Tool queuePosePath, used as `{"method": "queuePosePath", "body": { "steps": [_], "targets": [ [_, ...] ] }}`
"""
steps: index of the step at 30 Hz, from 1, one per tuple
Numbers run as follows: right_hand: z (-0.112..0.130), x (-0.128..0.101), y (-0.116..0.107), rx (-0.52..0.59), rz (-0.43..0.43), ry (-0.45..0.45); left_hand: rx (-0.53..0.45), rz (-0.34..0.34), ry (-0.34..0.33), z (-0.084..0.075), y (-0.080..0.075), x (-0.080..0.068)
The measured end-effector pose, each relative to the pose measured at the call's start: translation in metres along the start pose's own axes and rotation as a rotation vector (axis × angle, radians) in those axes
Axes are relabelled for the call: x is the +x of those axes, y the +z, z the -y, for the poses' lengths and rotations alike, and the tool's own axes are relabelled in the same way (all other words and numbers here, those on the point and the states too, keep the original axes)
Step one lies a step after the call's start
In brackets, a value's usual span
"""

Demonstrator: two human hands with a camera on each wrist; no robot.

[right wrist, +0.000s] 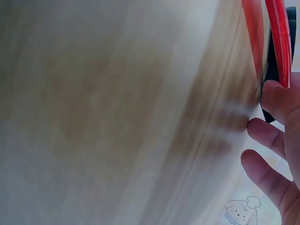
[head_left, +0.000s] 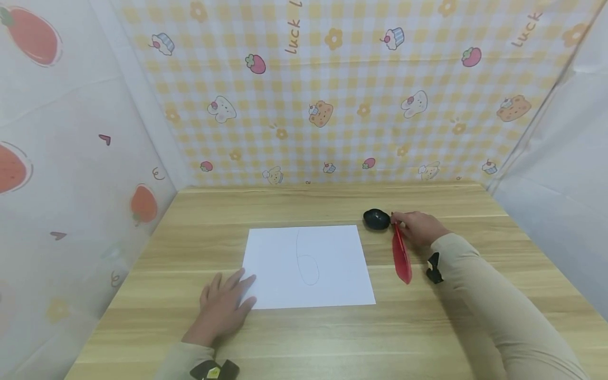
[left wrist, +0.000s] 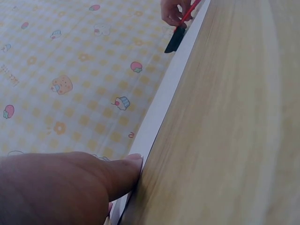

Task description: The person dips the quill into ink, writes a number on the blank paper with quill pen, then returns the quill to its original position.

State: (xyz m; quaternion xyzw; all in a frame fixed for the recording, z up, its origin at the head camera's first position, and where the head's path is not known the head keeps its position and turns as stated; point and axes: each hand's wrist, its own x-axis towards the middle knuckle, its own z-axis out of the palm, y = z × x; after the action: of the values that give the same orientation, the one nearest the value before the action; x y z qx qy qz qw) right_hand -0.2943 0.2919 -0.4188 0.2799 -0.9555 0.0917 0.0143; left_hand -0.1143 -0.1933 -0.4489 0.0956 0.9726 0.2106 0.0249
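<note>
My right hand (head_left: 420,227) pinches the narrow far end of a long, red, feather-shaped pen (head_left: 401,258), between thumb and finger. Its broad end points back toward me. Just left of those fingertips sits a small, rounded black holder (head_left: 376,219); in the right wrist view the black piece (right wrist: 291,28) shows behind the red one (right wrist: 281,47). A white sheet of paper (head_left: 275,269) lies mid-table, bearing a thin drawn line with a loop. Spread out, the fingers of my left hand (head_left: 223,303) rest on its left edge, and the thumb touches the near left corner.
The wooden table (head_left: 309,338) ends at a yellow checked cloth (head_left: 294,137) at the back. White cloth walls stand on the left (head_left: 81,184) and right (head_left: 565,174). Dark bands with devices (head_left: 434,268) sit on both wrists.
</note>
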Motion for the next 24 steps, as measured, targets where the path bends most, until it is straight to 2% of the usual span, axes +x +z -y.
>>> {"method": "queuePosePath", "body": {
  "steps": [13,24],
  "targets": [
    [-0.0078,0.0012,0.0033,-0.011,0.019,-0.009,-0.027,-0.029,0.014,0.0004,0.0012,-0.0004],
    [-0.0075,-0.002,0.0022,0.018,0.006,0.039,-0.071,-0.044,0.022,0.0027,0.0032,-0.0008]
  ]
}}
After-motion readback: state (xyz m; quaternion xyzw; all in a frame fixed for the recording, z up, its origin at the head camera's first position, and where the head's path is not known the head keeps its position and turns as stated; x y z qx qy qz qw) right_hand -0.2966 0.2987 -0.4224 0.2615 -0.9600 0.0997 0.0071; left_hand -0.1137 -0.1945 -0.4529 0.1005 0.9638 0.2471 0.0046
